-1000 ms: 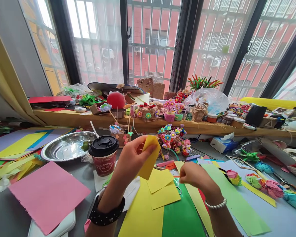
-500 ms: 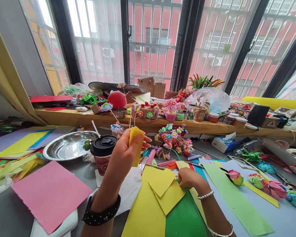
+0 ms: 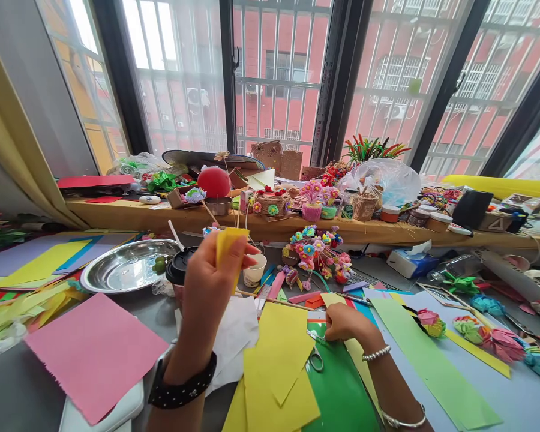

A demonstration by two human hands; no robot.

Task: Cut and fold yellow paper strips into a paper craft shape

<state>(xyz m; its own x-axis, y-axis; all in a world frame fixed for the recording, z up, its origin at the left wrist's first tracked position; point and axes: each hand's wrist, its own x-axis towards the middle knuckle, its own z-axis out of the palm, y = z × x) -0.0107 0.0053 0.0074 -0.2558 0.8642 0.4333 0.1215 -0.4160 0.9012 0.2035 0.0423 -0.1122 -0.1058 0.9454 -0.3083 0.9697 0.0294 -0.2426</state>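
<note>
My left hand [image 3: 213, 273], raised at the centre-left, holds a folded piece of yellow paper [image 3: 228, 245] between thumb and fingers. My right hand [image 3: 342, 322] rests with curled fingers on the upper right part of a green sheet [image 3: 342, 390]; what its fingertips hold, if anything, is hidden. Just left of it, small scissors [image 3: 315, 359] lie on the green sheet. Loose yellow paper pieces [image 3: 281, 366] overlap between the two forearms. White paper [image 3: 236, 339] lies beside my left wrist.
A pink sheet [image 3: 96, 357] lies at the left, below a metal tray [image 3: 130, 264] with small green fruits. Behind my left hand are a lidded cup [image 3: 177, 267] and a paper cup [image 3: 254, 270]. Paper flowers [image 3: 501, 342] and a light green strip [image 3: 432, 360] lie right.
My left hand has moved left with the folded yellow paper. The loose yellow pieces have shifted left and toward me, uncovering the scissors. My right hand has barely moved.
</note>
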